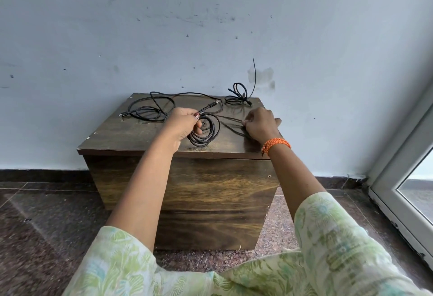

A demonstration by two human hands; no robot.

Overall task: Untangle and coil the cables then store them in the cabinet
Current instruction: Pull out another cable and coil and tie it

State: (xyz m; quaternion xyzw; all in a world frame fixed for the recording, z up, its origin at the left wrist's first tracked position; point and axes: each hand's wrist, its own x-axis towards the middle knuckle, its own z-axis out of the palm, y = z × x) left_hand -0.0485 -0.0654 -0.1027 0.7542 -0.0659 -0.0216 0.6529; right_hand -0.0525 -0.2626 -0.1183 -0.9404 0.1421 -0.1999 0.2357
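Left hand (185, 123) grips coiled cable (205, 133) mid-cabinet (131, 136).

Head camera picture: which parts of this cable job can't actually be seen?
- Head view: the right hand covers where it grips the thin black strand; its fingers are hidden.
- The left hand hides part of the coiled black braided cable.
- The brown wooden cabinet shows no visible handle; its inside is hidden.
- The small black cable bundle by the wall is too small to tell its plugs.
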